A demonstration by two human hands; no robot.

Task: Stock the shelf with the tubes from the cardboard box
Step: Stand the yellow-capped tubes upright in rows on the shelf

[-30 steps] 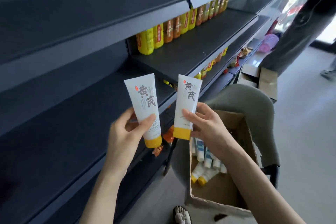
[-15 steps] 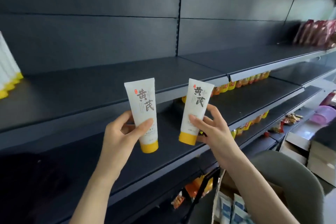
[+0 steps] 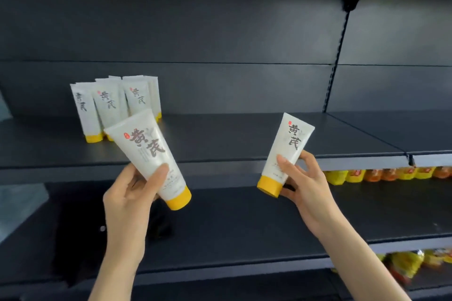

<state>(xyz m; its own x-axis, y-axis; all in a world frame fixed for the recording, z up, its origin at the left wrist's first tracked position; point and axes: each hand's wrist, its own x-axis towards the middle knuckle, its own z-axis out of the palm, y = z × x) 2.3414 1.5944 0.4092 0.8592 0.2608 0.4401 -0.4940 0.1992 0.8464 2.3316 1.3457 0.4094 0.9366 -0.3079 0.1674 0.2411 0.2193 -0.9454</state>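
Note:
My left hand [image 3: 133, 193] grips a white tube with a yellow cap [image 3: 149, 154], tilted with its flat end up and to the left. In my right hand [image 3: 303, 183] is a second white tube [image 3: 288, 146], held near its yellow cap and leaning slightly right. Both tubes hang in front of the dark upper shelf [image 3: 232, 139]. Several matching tubes [image 3: 110, 105] stand cap-down in a cluster at the back left of that shelf, just behind the left tube. The cardboard box is out of view.
A bare stretch of the upper shelf runs to the right of the standing tubes. A lower dark shelf [image 3: 244, 222] lies beneath my hands. Yellow and orange packets [image 3: 381, 175] line the right under the upper shelf, and more packets [image 3: 411, 264] sit lower right.
The view has swung up and left, bringing the standing tubes into sight. Both hands have risen toward the upper shelf, and the left tube has tipped leftward. The box has left the frame.

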